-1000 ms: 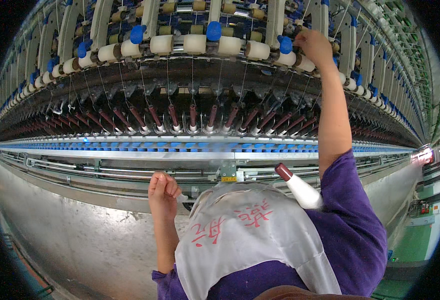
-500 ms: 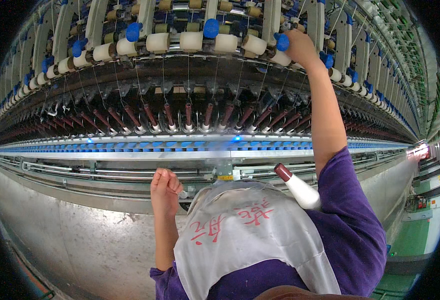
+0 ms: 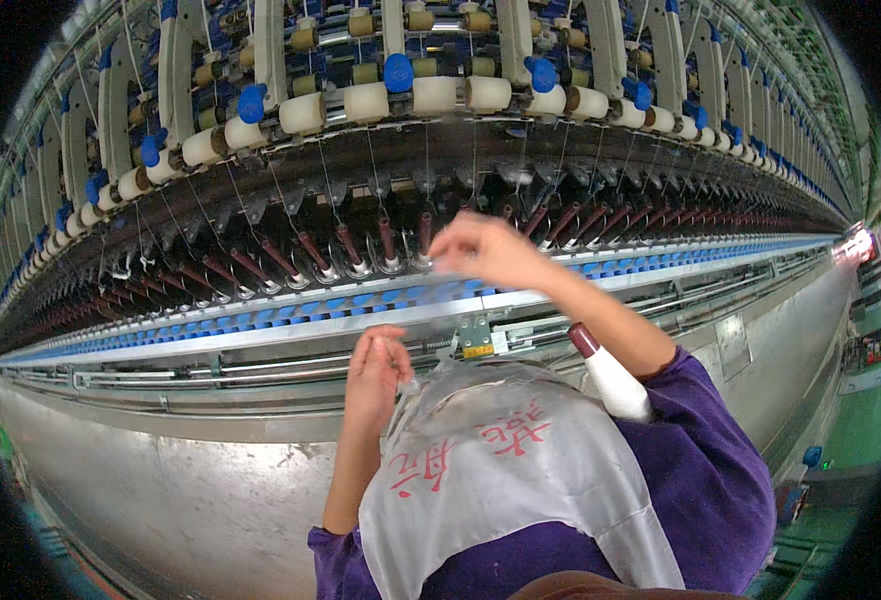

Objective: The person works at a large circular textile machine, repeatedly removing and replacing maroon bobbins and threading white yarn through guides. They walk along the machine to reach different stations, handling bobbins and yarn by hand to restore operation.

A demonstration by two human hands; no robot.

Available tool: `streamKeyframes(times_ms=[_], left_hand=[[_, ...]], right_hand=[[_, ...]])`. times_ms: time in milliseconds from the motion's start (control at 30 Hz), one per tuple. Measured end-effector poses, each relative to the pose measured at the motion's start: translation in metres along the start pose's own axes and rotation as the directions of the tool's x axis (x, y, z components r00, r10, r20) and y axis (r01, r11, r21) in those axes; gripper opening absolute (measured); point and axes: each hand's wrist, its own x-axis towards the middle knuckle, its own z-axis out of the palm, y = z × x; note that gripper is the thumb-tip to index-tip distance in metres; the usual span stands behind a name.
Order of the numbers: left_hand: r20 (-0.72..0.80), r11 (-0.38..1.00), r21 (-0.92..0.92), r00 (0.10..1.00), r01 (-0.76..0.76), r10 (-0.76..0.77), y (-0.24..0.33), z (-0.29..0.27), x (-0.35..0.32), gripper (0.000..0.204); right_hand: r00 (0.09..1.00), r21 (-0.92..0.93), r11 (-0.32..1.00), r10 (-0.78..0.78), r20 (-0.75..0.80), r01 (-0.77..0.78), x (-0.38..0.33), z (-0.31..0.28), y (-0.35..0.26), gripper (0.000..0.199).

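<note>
A long spinning frame fills the view, with cream rollers [image 3: 436, 95] and blue caps along the top and a row of dark red spindles [image 3: 346, 245] below. My right hand [image 3: 481, 250], blurred by motion, is in front of the spindle row with its fingers curled. My left hand [image 3: 376, 370] is lower, by the metal rail [image 3: 261, 340], fingers pinched together; whether a thread is in them is not visible. A white-wound bobbin with a dark red tip [image 3: 609, 375] sticks up beside my grey apron [image 3: 501, 480], under my right forearm.
Thin threads run down from the rollers to the spindles. A blue strip [image 3: 361, 300] runs under the spindle row. The frame's grey metal side panel [image 3: 161, 480] drops below the rail. A green floor [image 3: 851, 440] lies at the right.
My right hand has dropped from the top rollers down to the spindle row. My left hand has lifted off the rail and closed its fingers.
</note>
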Motion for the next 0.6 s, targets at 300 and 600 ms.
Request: streamKeyframes(times_ms=[300,600], left_hand=[[0.21,0.962,0.236,0.959,0.138,-0.189,-0.003,0.004,0.001,0.032],[0.129,0.945,0.304,0.978,0.12,-0.166,-0.025,-0.002,-0.042,0.03]], right_hand=[[0.887,0.63,0.63,0.254,0.386,-0.455,-0.05,0.091,-0.006,0.022],[0.866,0.62,0.606,0.322,0.382,-0.499,-0.101,0.11,-0.013,0.023]])
